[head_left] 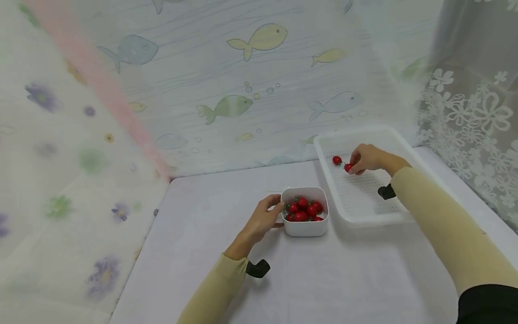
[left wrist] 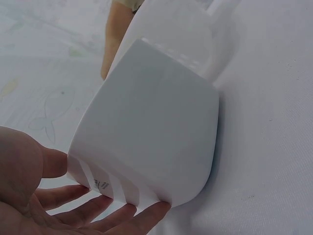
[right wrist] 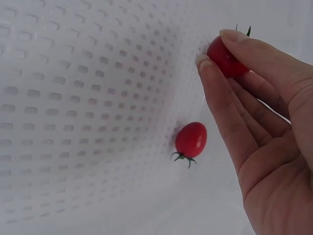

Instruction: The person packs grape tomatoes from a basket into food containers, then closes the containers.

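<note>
In the head view, my left hand [head_left: 259,221] holds a small white square box [head_left: 305,229] by its left side. Several red cherry tomatoes [head_left: 301,216] with green stems lie inside it. The left wrist view shows the thumb at the box's edge and the fingertips spread along its outer wall [left wrist: 146,112]. Over at the right, my right hand [head_left: 371,158] reaches into a white perforated basket [head_left: 376,219]. Between thumb and fingers it pinches a cherry tomato [right wrist: 226,58]. Another cherry tomato [right wrist: 191,140] lies close by on the basket's floor, its green stem showing.
A white cloth [head_left: 226,198] covers the table. Behind stands a fish-print curtain [head_left: 243,148], with a flower-print one [head_left: 81,180] at the left and a lace one [head_left: 469,108] at the right. The basket's raised rim runs just right of the box.
</note>
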Demonstrator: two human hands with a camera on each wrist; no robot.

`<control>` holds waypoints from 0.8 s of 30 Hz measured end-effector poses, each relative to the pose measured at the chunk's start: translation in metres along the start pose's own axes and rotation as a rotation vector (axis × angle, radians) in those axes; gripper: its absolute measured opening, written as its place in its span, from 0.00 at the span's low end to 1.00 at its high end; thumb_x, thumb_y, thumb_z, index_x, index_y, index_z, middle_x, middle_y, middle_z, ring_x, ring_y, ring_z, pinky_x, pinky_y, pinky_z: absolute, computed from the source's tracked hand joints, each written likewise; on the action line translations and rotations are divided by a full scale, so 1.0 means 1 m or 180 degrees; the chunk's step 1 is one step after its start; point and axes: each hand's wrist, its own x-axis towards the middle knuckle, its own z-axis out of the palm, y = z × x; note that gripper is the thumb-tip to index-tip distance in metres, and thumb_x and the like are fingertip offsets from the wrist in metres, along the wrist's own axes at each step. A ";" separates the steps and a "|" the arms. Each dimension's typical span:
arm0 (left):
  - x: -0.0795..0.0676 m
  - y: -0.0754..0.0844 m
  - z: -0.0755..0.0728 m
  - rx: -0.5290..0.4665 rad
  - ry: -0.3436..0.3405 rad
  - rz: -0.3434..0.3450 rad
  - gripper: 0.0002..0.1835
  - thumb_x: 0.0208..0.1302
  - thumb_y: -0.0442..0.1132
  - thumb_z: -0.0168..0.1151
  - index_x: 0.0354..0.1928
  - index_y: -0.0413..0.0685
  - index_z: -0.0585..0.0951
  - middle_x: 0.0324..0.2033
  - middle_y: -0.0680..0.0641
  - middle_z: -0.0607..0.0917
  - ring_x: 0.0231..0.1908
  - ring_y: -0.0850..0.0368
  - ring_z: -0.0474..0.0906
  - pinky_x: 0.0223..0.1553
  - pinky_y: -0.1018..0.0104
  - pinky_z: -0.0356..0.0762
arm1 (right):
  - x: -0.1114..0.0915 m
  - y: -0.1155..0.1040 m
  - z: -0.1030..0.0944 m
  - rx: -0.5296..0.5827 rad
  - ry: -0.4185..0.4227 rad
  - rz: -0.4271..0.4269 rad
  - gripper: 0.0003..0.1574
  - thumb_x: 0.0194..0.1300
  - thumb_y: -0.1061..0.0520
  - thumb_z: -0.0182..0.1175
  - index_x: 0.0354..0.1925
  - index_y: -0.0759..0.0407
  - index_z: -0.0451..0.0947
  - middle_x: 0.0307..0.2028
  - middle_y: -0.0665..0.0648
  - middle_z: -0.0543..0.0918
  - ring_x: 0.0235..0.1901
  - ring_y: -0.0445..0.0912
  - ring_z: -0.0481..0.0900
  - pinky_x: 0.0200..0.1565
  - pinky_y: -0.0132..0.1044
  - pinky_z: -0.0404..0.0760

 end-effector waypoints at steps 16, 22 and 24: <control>0.001 0.003 -0.001 -0.0049 -0.0024 0.0008 0.20 0.72 0.43 0.49 0.63 0.48 0.68 0.63 0.45 0.67 0.62 0.44 0.65 0.39 0.56 0.83 | -0.026 -0.034 -0.008 0.0035 0.0034 -0.0129 0.18 0.57 0.55 0.67 0.41 0.66 0.76 0.33 0.58 0.82 0.33 0.49 0.83 0.43 0.43 0.83; 0.001 0.001 -0.001 -0.0040 -0.0054 0.0009 0.21 0.72 0.43 0.49 0.64 0.47 0.68 0.64 0.44 0.66 0.62 0.43 0.64 0.40 0.54 0.83 | -0.037 -0.041 -0.005 0.0079 0.0062 -0.0304 0.18 0.56 0.55 0.68 0.40 0.66 0.77 0.33 0.58 0.83 0.32 0.49 0.83 0.41 0.42 0.83; 0.000 0.003 -0.001 -0.0046 -0.0088 0.0009 0.21 0.72 0.42 0.48 0.64 0.46 0.67 0.64 0.43 0.66 0.63 0.41 0.64 0.41 0.52 0.82 | -0.042 -0.044 -0.005 0.0106 0.0060 -0.0345 0.17 0.56 0.56 0.68 0.40 0.66 0.77 0.33 0.58 0.83 0.33 0.50 0.83 0.41 0.42 0.83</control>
